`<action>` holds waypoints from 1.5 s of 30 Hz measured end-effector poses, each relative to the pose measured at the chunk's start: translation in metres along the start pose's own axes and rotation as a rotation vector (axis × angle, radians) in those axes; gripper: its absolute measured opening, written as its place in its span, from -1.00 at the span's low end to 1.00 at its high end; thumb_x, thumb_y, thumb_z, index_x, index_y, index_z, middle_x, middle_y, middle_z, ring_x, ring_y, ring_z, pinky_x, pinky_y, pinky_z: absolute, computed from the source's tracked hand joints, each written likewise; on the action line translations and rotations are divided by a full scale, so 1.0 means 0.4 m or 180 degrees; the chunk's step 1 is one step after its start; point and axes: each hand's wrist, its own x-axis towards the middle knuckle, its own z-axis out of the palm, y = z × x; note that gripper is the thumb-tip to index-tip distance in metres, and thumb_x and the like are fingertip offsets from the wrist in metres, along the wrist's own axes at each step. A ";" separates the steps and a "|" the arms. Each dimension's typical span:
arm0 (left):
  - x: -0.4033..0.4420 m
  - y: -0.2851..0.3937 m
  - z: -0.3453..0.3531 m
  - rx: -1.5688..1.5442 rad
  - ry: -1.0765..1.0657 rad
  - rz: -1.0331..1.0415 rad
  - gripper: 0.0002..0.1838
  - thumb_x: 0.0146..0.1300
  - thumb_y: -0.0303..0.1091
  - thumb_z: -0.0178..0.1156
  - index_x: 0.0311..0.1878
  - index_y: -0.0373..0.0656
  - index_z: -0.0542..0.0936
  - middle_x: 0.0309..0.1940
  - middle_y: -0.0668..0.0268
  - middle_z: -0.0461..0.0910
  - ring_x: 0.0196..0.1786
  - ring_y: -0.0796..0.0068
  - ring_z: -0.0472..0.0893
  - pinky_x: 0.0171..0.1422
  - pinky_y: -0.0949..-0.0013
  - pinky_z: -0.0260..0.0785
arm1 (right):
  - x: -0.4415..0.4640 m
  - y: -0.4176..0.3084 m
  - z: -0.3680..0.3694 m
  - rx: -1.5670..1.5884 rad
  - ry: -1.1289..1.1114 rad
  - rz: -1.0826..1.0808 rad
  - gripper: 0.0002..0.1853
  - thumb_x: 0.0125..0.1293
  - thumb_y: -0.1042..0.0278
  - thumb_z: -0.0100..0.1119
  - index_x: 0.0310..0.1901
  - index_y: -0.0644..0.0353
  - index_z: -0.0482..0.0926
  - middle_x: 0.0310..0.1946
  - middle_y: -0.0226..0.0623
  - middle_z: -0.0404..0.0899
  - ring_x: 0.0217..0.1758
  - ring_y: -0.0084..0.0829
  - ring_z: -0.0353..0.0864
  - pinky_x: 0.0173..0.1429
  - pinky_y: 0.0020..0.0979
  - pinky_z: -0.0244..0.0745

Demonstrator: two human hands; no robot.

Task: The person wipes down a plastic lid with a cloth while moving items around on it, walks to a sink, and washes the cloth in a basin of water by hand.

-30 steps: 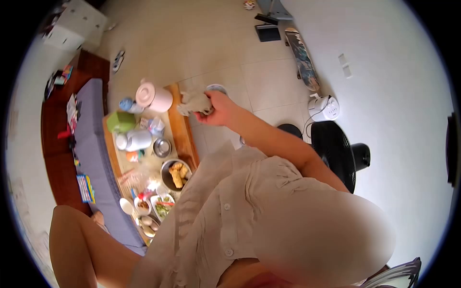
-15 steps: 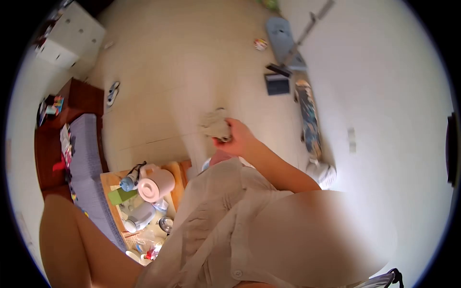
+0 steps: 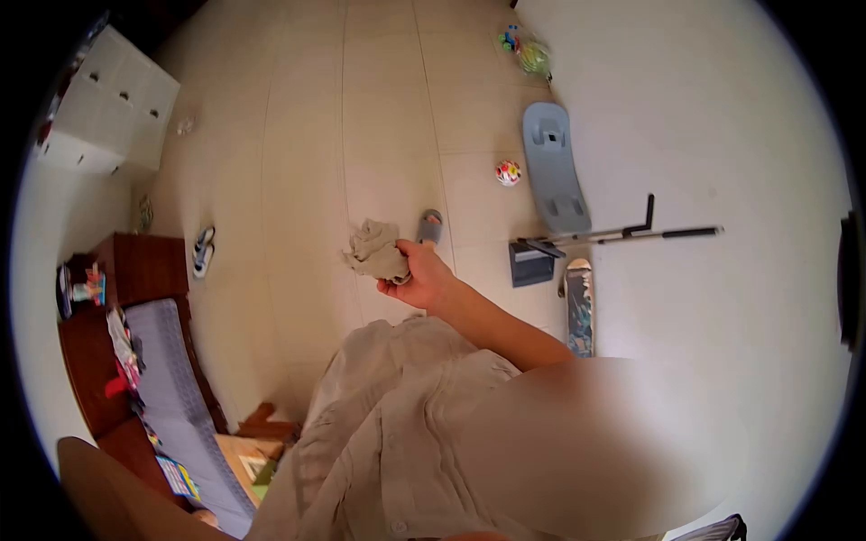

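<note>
Tiled floor [image 3: 298, 153] is open widely through the middle. At left, white cabinet [image 3: 117, 95], then grey sofa [image 3: 176, 388] and colourful sheet [image 3: 178, 477], its print too small to read; counter [image 3: 233, 455] edge is beside sofa. Crumpled beige cloth [image 3: 374, 251] is above floor, pinched in grip of right hand [image 3: 426, 278]; left grip I cannot tell. Rightward: ball [image 3: 508, 173], blue-grey board [image 3: 552, 162], dustpan [image 3: 532, 263], skateboard [image 3: 580, 311] near wall [image 3: 704, 307].
</note>
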 end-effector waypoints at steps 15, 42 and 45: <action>-0.175 -1.063 -0.386 0.1399 -0.0361 -0.0761 -0.45 0.51 0.08 -0.13 0.12 -0.27 0.48 -0.04 0.06 0.53 0.03 0.13 0.54 0.15 0.03 0.41 | 0.858 -0.767 0.964 -0.1136 -0.0094 0.0667 -0.70 0.54 0.20 -0.15 0.12 0.12 0.46 0.05 -0.30 0.53 -0.02 -0.35 0.48 -0.11 -0.25 0.48; -1.005 -3.229 -1.446 0.2791 -0.0310 -0.1621 -0.45 0.51 0.09 -0.15 0.10 -0.26 0.48 -0.04 0.07 0.52 0.03 0.12 0.52 0.14 0.03 0.39 | 2.592 -1.757 2.926 -0.1749 -0.0479 0.0919 -0.65 0.50 0.19 -0.15 0.12 0.23 0.45 -0.02 -0.18 0.52 -0.05 -0.26 0.47 -0.07 -0.29 0.45; -1.160 -3.474 -1.601 0.2753 -0.0297 -0.1508 -0.45 0.51 0.09 -0.15 0.10 -0.26 0.48 -0.04 0.07 0.52 0.03 0.12 0.52 0.14 0.03 0.39 | 2.822 -1.791 3.159 -0.1970 -0.0432 0.0893 -0.66 0.50 0.20 -0.15 0.12 0.24 0.45 -0.03 -0.17 0.52 -0.07 -0.25 0.46 -0.09 -0.28 0.44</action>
